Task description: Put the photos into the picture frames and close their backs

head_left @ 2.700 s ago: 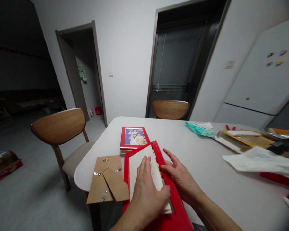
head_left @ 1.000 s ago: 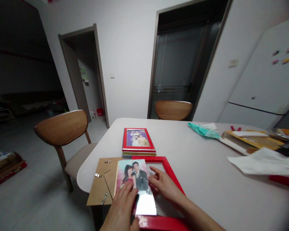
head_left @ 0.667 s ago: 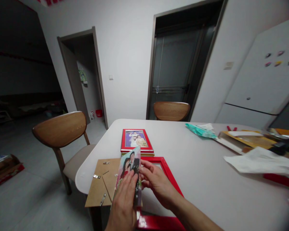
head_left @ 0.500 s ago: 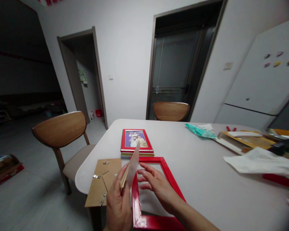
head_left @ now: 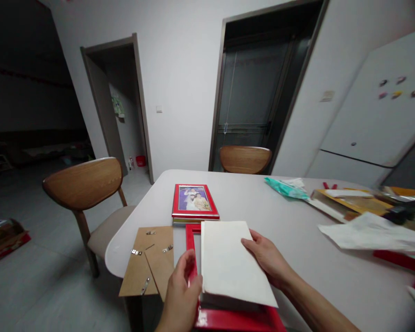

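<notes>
A stack of white sheets is held face-up over a red picture frame, tilted slightly and covering most of its opening. My right hand grips the stack's right edge, thumb on top and fingers underneath. At the left edge, the curled fingers and thumb of my left hand close on the stack, beside the frame's left side. Left of the frame lies a brown backing board with metal clips and a stand flap. Behind the frame, a red-framed photo of people rests on another frame.
On the table's right side lie a teal wrapper, a yellow envelope and crumpled white paper. Wooden chairs stand at the left and far side. A cardboard box sits on the floor.
The white stack has turned from nearly upright to nearly flat over the frame. My right hand, open before, has taken its right edge. My left hand has moved slightly right along with it.
</notes>
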{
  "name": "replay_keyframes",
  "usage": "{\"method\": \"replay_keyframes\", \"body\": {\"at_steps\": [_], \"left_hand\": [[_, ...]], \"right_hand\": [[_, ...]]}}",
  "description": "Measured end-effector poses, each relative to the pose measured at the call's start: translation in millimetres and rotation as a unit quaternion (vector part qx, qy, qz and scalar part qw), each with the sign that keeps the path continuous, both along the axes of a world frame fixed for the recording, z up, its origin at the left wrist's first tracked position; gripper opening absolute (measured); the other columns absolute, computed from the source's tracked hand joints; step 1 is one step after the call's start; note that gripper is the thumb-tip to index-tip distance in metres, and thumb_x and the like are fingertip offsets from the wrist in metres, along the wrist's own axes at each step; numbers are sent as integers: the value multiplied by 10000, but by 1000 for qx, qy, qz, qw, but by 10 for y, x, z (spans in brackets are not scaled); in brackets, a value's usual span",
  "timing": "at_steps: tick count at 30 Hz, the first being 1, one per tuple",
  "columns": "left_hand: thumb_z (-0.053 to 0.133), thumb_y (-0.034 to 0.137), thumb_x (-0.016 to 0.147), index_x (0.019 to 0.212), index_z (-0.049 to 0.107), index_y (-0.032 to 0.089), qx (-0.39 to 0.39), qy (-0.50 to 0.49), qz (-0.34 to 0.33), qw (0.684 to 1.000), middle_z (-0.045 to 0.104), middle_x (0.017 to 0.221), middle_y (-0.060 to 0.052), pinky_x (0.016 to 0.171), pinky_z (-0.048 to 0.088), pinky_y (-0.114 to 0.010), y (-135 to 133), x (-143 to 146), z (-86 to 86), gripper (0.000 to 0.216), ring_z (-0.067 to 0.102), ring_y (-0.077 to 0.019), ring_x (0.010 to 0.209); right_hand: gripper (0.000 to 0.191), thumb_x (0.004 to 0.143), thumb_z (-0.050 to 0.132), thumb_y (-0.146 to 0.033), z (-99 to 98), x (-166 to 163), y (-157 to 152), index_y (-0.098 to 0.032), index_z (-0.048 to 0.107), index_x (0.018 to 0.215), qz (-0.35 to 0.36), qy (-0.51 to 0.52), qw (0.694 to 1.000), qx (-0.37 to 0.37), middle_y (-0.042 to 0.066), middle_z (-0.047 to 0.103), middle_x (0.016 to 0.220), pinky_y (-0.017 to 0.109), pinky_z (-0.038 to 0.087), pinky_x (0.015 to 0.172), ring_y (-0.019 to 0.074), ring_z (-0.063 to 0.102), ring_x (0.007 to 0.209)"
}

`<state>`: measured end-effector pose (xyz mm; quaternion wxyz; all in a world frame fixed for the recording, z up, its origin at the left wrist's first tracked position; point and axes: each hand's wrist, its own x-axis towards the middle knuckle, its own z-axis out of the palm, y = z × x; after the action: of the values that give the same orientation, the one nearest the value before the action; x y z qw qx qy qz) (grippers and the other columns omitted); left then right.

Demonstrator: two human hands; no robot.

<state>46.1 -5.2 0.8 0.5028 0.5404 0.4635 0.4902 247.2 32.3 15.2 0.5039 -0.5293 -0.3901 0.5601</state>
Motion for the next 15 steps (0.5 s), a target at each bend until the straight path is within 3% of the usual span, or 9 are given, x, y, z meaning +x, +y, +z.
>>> {"method": "replay_keyframes", "body": {"at_steps": [5, 8, 11, 15], "left_hand": [[469, 117, 643, 1139, 440, 111, 65, 220, -44, 972, 448, 1232, -119, 991, 270, -379, -76, -33, -24, 496, 379, -218, 1150], [483, 127, 629, 1155, 426, 80, 99, 285, -83, 950, 398, 1271, -146, 995, 266, -394, -93, -45, -62, 531, 338, -234, 1180], [500, 120, 605, 1140, 439, 44, 135, 342, -126, 921, 361, 1287, -182, 998, 252, -421, -92, -49, -106, 543, 296, -257, 1203], [538, 160, 608, 1147, 430, 29, 137, 390, -163, 896, 328, 1300, -205, 996, 243, -446, -97, -43, -81, 565, 265, -273, 1216]], "right_hand": [[553, 651, 473, -200, -168, -27, 49, -153, 382, 1195, -7, -91, 995, 28, 62, 651, 923, 255, 488, 579, 167, 627, 688], [570, 653, 463, -211, -190, -75, 70, -144, 363, 1210, -5, -148, 988, 40, 61, 651, 921, 254, 486, 599, 168, 625, 703], [544, 656, 446, -208, -177, -94, 82, -138, 387, 1192, 39, -191, 979, 56, 60, 652, 919, 253, 481, 604, 170, 622, 710], [475, 674, 403, -225, -179, -104, 105, -127, 444, 1136, 40, -271, 959, 78, 64, 633, 970, 252, 469, 625, 173, 611, 765]]}}
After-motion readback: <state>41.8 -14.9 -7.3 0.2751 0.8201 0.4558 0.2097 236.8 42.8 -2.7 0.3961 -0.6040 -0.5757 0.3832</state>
